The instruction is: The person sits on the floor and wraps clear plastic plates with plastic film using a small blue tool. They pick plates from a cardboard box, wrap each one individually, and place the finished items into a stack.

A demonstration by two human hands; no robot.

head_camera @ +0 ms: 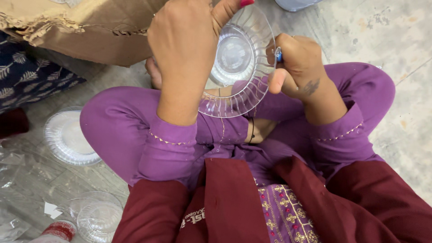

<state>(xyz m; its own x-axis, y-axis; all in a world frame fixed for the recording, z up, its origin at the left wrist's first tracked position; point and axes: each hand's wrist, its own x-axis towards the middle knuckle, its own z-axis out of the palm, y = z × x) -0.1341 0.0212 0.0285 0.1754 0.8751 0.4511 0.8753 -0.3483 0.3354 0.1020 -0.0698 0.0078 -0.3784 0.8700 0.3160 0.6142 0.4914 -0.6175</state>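
Note:
I sit cross-legged on the floor in purple trousers. My left hand (186, 42) grips a clear ribbed glass plate (243, 63) by its left rim, thumb over the top edge, holding it tilted above my lap. My right hand (299, 67) is closed around a small blue-tipped tool (278, 54) whose end touches the plate's right rim. What kind of tool it is cannot be made out.
A torn cardboard box (85, 27) lies at the upper left. Two more clear plates (67, 137) (96, 218) rest on the floor at my left, with crumpled plastic wrap (13, 180) and a red-banded container (58, 230). A dark patterned cloth (27, 72) lies at the far left.

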